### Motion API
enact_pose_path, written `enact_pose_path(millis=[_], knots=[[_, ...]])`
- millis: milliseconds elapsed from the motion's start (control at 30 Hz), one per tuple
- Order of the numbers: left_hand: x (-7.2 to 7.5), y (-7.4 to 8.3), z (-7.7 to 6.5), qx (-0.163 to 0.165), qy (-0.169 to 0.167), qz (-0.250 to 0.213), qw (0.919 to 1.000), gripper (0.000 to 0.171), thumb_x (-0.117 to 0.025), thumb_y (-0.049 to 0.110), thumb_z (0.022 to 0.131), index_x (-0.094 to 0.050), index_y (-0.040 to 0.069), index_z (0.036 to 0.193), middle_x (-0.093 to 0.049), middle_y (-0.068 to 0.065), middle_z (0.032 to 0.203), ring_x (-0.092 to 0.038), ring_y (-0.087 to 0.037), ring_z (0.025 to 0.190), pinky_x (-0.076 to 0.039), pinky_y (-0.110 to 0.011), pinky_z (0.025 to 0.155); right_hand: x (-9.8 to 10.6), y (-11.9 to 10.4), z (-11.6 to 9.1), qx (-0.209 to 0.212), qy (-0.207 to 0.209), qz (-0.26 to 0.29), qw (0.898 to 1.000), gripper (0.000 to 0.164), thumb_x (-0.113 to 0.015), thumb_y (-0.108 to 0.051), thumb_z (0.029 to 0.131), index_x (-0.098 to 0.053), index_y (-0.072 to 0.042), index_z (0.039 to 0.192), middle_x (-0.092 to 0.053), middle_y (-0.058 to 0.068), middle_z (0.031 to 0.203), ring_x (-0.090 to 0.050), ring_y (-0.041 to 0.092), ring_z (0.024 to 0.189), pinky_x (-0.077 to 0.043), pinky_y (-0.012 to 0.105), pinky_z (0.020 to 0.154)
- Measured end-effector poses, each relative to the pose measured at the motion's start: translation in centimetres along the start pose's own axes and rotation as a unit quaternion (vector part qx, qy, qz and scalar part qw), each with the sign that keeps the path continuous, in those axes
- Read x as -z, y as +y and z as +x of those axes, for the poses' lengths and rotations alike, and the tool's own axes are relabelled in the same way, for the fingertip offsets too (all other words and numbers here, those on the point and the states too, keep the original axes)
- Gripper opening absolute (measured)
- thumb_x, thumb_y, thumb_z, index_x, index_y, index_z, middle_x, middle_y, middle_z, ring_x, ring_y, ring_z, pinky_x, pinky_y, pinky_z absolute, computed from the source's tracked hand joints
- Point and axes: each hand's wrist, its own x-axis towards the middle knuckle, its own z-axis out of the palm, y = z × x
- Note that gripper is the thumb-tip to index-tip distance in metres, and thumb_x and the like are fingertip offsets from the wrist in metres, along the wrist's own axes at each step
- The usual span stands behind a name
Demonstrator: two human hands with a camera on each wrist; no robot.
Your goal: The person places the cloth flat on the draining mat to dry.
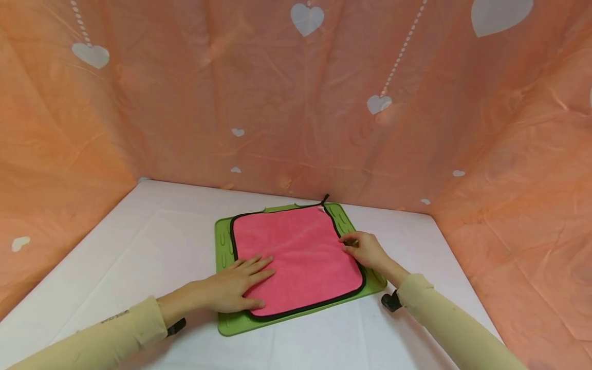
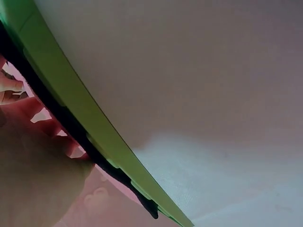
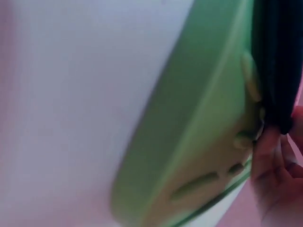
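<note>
A pink cloth (image 1: 300, 262) with a black border lies spread over a green mat (image 1: 224, 244) with raised oval ridges. My left hand (image 1: 231, 288) rests on the cloth's near left part, its fingers straight and spread. At the right side, my right hand (image 1: 367, 252) pinches the black border between thumb and fingers. The right wrist view shows those fingers (image 3: 267, 156) on the dark edging, a little above the mat. A black loop (image 1: 325, 199) sticks out from the cloth's far corner.
A white-covered table (image 1: 152, 231) extends around the mat. Orange curtains (image 1: 277, 103) with pale hearts hang behind it and on both sides. A black strap piece (image 1: 391, 301) shows at the right wrist, another (image 1: 177, 327) at the left.
</note>
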Motion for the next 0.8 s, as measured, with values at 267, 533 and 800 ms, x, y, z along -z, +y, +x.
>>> enact_pose_path(millis=[267,533,800], knots=[[0.1,-0.1,0.1,0.003,-0.001,0.005,1.0,0.078,-0.06,0.054,0.101,-0.036,0.012,0.163,-0.019,-0.012,0.173,-0.016,-0.04,0.158,-0.016,-0.067,0.122,0.5,-0.7,0.7,0.039,-0.01,-0.082,0.996,0.023,-0.075,-0.011,0.092,-0.077,-0.005,0.113,-0.065,0.012,0.105,-0.063,0.03,0.097,-0.053,0.049,0.089],[0.4,-0.3,0.3,0.017,0.003,0.039,0.9991,0.087,-0.06,0.06,0.099,-0.031,0.01,0.164,-0.017,-0.013,0.173,-0.016,-0.04,0.158,-0.014,-0.068,0.122,-0.7,-3.9,1.1,0.106,-0.09,-0.103,0.985,0.06,-0.066,-0.031,0.102,-0.05,-0.001,0.152,-0.041,0.024,0.159,-0.035,0.048,0.147,-0.03,0.064,0.118],[0.4,-0.1,0.7,0.031,-0.015,0.041,0.9986,0.087,-0.056,0.064,0.099,-0.031,0.012,0.164,-0.016,-0.012,0.173,-0.014,-0.039,0.158,-0.014,-0.066,0.123,-2.0,-5.5,1.6,0.097,-0.19,-0.14,0.967,0.071,-0.055,-0.05,0.105,-0.034,-0.015,0.164,-0.019,0.011,0.173,-0.012,0.043,0.158,-0.017,0.065,0.123]])
